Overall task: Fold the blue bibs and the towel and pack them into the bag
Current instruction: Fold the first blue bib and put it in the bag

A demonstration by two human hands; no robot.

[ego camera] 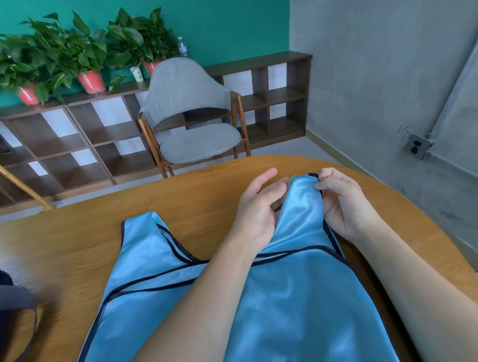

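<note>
A light blue bib (285,301) with dark trim lies spread on the wooden table (125,212), its two shoulder straps pointing away from me. My right hand (341,201) pinches the tip of the right strap (303,194) between thumb and fingers. Beside that strap on its left, my left hand (258,210) has its palm turned toward the fabric and its fingers relaxed, touching the cloth near the base. The left strap (147,224) lies flat on the table. A dark blurred object (12,305), possibly the bag, sits at the left edge. No towel is in view.
A grey chair (192,114) with wooden legs stands behind the table's far edge. Behind it is a low brown shelf unit (95,131) with potted plants (90,80) on top. A grey wall with a socket (418,146) is on the right.
</note>
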